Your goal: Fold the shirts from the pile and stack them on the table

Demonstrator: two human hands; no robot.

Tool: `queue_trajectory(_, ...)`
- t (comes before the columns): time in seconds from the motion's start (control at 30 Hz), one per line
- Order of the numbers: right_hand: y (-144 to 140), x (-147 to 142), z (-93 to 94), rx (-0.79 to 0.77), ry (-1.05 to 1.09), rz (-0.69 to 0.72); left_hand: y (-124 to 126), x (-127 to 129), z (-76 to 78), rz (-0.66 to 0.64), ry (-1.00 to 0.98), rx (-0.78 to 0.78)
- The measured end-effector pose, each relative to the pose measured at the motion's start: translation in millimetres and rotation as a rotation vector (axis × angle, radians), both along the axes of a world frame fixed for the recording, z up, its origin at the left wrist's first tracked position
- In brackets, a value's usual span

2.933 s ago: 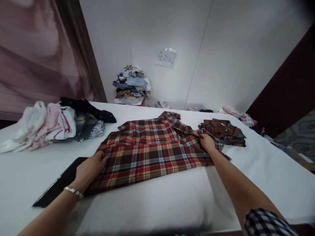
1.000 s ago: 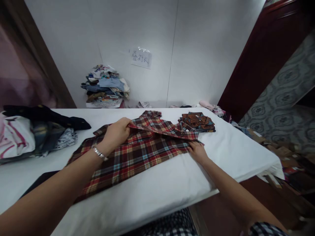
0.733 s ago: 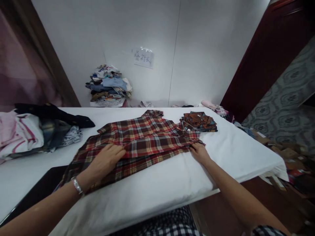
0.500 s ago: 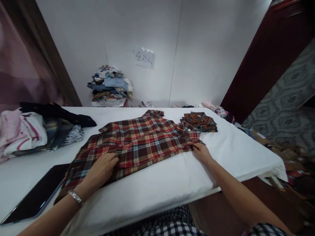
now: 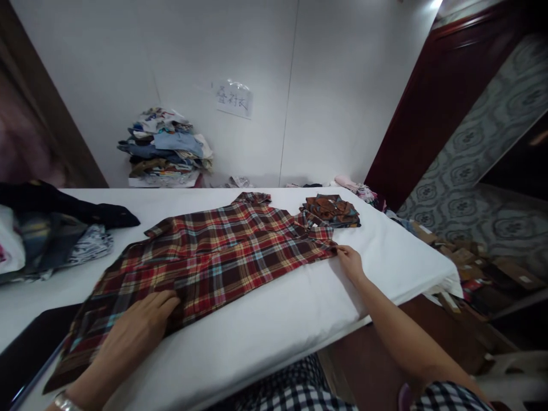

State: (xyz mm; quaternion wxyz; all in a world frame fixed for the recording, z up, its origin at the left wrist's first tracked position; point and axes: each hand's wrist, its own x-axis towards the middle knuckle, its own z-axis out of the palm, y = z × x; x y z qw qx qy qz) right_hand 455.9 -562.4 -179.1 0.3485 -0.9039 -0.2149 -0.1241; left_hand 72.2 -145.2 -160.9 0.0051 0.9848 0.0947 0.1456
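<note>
A red, brown and blue plaid shirt (image 5: 214, 254) lies spread flat across the white table (image 5: 278, 325), collar toward the wall. My left hand (image 5: 135, 331) rests palm down on the shirt's near left edge, fingers together and flat. My right hand (image 5: 350, 261) touches the shirt's right corner with its fingertips, near the table's right side. Neither hand lifts any cloth off the table.
A folded brown patterned shirt (image 5: 331, 209) sits just beyond the plaid one. A heap of unfolded clothes (image 5: 55, 234) lies at the left. A dark flat board (image 5: 25, 354) pokes out at the near left. Stacked clothes (image 5: 165, 148) stand by the wall under a paper sign (image 5: 233, 100).
My left hand laid a folded-over part of the shirt down, then slid toward me along the cloth to its near edge. My right hand stayed at the right corner. The view shifted right.
</note>
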Motion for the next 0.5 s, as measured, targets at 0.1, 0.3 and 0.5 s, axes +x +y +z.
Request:
queue_trajectory(0.1,0.1,4.7,3.2,-0.032,-0.029,0.016,0.7,-7.7,-4.1,0.014,-0.026,-0.018)
queue_trajectory(0.3,6.0,4.1,3.2,-0.424,0.006,0.044,-12.6,-17.6,2.5,0.074,0.003,-0.030)
queue_trajectory(0.5,59.7,-7.2,26.8,-0.346,-0.224,0.231,-19.6,-21.4,5.1,0.114,-0.027,-0.107)
